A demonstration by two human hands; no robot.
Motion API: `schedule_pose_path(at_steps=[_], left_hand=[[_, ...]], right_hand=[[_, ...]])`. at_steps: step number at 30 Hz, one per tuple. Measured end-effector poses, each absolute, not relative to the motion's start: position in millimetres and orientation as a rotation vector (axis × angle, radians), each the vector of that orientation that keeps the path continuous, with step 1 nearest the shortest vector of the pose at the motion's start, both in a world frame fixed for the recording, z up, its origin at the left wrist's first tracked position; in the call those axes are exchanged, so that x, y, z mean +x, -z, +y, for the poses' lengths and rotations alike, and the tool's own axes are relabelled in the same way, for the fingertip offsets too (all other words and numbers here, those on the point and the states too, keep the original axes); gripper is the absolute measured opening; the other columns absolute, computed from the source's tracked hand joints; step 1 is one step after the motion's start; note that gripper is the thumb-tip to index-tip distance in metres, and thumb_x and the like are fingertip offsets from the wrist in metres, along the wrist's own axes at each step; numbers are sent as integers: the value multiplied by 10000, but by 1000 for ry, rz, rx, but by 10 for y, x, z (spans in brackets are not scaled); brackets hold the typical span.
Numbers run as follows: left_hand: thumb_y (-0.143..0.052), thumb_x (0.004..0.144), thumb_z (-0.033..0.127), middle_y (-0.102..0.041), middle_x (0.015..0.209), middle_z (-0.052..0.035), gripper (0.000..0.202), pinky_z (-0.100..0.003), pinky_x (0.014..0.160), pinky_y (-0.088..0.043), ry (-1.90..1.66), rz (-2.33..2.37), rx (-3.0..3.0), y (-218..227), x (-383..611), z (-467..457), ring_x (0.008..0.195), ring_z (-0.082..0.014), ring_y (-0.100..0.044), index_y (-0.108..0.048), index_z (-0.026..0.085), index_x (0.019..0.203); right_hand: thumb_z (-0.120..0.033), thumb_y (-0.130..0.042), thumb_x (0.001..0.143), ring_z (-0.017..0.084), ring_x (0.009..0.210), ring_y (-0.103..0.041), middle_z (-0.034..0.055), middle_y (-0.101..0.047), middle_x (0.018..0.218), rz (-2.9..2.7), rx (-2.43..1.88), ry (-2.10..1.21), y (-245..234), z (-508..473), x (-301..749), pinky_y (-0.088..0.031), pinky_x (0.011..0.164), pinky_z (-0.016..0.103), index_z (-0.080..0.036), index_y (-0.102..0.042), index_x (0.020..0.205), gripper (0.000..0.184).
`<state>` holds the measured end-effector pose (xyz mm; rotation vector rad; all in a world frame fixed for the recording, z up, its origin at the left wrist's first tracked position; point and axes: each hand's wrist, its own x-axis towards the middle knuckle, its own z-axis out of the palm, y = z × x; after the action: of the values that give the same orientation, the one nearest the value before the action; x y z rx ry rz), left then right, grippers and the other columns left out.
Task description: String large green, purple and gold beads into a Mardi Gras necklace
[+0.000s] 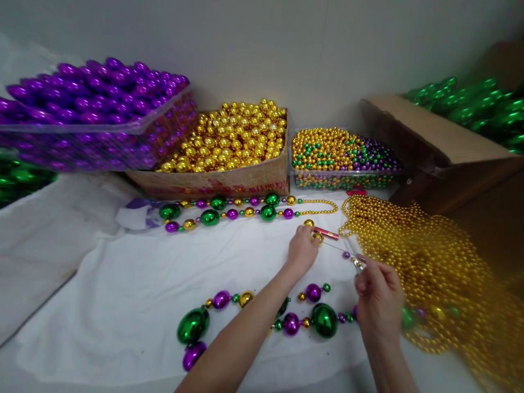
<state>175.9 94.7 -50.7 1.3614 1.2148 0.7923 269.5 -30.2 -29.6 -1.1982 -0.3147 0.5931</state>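
My left hand is closed in a pinch on a shiny gold bead. A second gold bead shows just beyond its fingers, beside a slim red tube lying on the cloth. From the pinched bead a thin needle-like wire runs to my right hand, whose fingers are closed round its reddish-brown end. A small purple bead and a silvery piece sit by the right fingertips. Below the hands lies a strand of green, purple and gold beads, partly hidden by my left forearm.
Along the back stand a clear bin of purple beads, a cardboard box of gold beads and a clear bin of small mixed beads. A finished-looking bead strand lies before them. Gold bead chains heap at right, beside another carton.
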Motion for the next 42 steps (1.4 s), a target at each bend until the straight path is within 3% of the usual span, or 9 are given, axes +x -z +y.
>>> schedule_pose_path(at_steps=[4,8,12,15,17,19,28,35,42], left_hand=[[-764,632,150,-600,971,-64,186,-331,917,-399,-799,1209,1309,534,1933,986,1072,-261,-519,-598,198,700],[-760,678,273,-604,746,-23,165,-250,649,-448,-755,1133,1085,422,1678,996,758,-173,-591,-627,177,693],[-700,764,396,-631,712,-38,272,-193,485,-418,-733,1034,758,276,1158,972,566,-101,-572,-629,135,740],[-680,803,358,-633,706,-41,248,-161,490,-453,-761,972,555,225,892,897,568,-83,-586,-609,125,754],[-635,848,316,-638,707,-48,213,-145,475,-459,-779,934,451,226,812,840,567,-81,-592,-599,121,770],[-583,885,262,-642,701,-60,178,-142,452,-464,-799,889,299,235,783,792,564,-92,-603,-594,112,790],[-542,900,153,-642,681,-65,130,-180,505,-541,-883,787,-27,210,771,690,563,-110,-619,-581,100,788],[-528,905,123,-643,689,-58,133,-208,562,-577,-937,787,-102,205,796,650,600,-114,-634,-583,87,789],[-516,918,142,-647,700,-67,133,-213,571,-588,-947,817,-136,223,811,610,604,-119,-640,-581,78,822]], right_hand=[[-337,-670,802,19,442,-396,65,-701,917,-375,-1200,-531,138,-386,2614,-270,401,176,-147,-528,759,241],[-302,-670,816,39,444,-429,78,-696,908,-452,-1314,-423,-19,-534,2581,-302,389,197,-139,-567,797,194],[-231,-661,824,70,499,-491,80,-688,923,-591,-1297,-336,-124,-631,2514,-366,438,222,-146,-593,820,109],[-161,-642,826,139,723,-612,73,-681,917,-826,-1328,-218,-163,-633,2400,-471,620,275,-153,-630,831,15],[-109,-625,825,170,868,-630,65,-682,914,-986,-1313,-169,-178,-624,2322,-483,751,312,-162,-639,846,59],[-66,-616,816,172,891,-638,56,-686,918,-1083,-1287,-137,-190,-623,2262,-480,788,321,-169,-640,870,119],[-25,-622,790,179,839,-663,54,-690,909,-1198,-1264,-30,-284,-670,2144,-499,789,336,-176,-650,905,191],[-77,-574,855,128,824,-660,47,-685,926,-1443,-1383,80,-350,-689,2144,-488,648,217,-188,-615,928,139],[-147,-539,894,92,794,-668,54,-696,964,-1642,-1402,110,-372,-748,2121,-506,652,174,-179,-596,981,109]])
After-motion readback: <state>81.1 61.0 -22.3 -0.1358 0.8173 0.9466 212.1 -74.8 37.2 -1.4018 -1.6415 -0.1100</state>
